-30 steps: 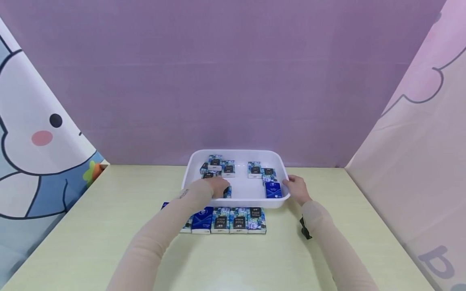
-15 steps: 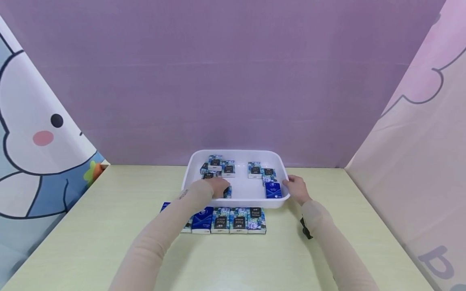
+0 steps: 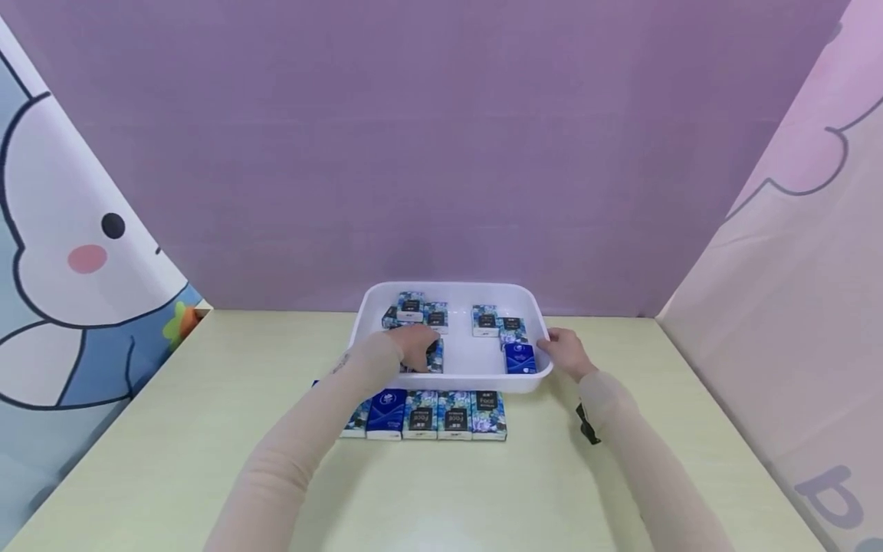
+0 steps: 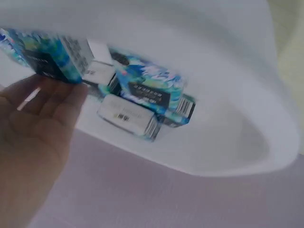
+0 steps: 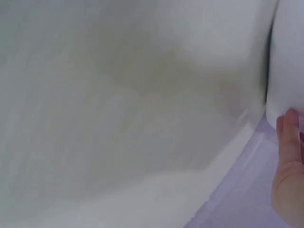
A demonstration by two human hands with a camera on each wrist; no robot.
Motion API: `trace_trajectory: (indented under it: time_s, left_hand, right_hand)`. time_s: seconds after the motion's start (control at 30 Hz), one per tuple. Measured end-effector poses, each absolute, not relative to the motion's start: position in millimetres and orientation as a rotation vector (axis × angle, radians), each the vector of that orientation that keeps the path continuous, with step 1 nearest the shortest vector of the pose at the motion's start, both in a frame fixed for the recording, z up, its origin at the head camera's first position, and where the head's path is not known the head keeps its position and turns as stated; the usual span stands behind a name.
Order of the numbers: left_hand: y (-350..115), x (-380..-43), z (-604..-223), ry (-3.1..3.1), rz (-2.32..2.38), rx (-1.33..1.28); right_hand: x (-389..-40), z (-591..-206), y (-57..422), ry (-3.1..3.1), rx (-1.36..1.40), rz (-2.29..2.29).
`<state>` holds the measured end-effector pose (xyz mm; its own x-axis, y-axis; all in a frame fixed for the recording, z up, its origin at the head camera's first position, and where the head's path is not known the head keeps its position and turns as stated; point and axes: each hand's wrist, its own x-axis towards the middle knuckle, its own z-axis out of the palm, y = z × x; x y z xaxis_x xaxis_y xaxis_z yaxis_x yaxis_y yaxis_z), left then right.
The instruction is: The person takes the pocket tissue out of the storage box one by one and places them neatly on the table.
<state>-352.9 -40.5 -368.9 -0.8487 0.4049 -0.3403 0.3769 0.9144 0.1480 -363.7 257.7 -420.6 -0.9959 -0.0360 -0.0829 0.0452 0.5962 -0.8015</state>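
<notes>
In the head view a white plastic tray [image 3: 476, 381] holds several small floral tissue packs [image 3: 484, 320] and a plain blue tissue pack [image 3: 520, 359]. My left hand [image 3: 412, 345] reaches inside it at the front left, fingers pointing down over a floral tissue pack [image 3: 434, 357]. From the left wrist view, the fingertips of this hand meet the lower edge of a floral pack [image 4: 52, 59], beside a cluster of other packs [image 4: 142, 90]. My right hand [image 3: 567, 353] grips the right rim; the right wrist view has its fingers [image 5: 290, 137] against the tray's outer wall.
Just in front of the tray, a row of floral and blue tissue packs [image 3: 455, 415] lies on the pale table [image 3: 441, 498]; my left sleeve covers part of it. A purple backdrop [image 3: 441, 169] rises behind, with printed cloths [image 3: 76, 230] on the sides.
My left hand has moved slightly back inside the tray, and more of the floral pack under its fingers shows. The right hand keeps its place at the rim. The head view has shifted slightly.
</notes>
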Motion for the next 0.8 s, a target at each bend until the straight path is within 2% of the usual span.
trace_trajectory:
  time_s: [0.13,0.43,0.8]
  left_hand:
    - [-41,-349,-362,2.760,0.097,0.568]
    - [-34,-328,-336,2.896,0.064,0.577]
    - [-15,-296,-319,2.871,-0.014,0.674]
  right_hand:
    - [-365,-416,259,2.743,-0.038,-1.316]
    - [-367,-409,265,2.647,0.051,-1.232]
    - [-366,-402,270,2.592,-0.015,-1.260]
